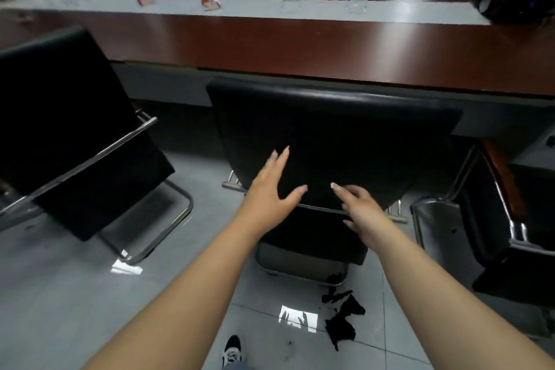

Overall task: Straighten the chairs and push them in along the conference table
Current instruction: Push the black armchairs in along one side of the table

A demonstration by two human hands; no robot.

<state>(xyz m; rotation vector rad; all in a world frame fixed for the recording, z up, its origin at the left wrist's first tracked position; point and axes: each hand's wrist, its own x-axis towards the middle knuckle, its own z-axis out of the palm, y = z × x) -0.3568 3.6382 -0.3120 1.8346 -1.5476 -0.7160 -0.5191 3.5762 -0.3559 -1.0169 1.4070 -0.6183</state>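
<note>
Now both hands, left hand (271,189) and right hand (359,209), fingers straight, grasping nothing, over chair (345,135) back, near table (300,45).

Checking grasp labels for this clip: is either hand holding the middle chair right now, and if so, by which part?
Nothing is held. The left hand and right hand are open, fingers straight, over the backrest of the middle chair; no grip, and contact cannot be told.
</note>
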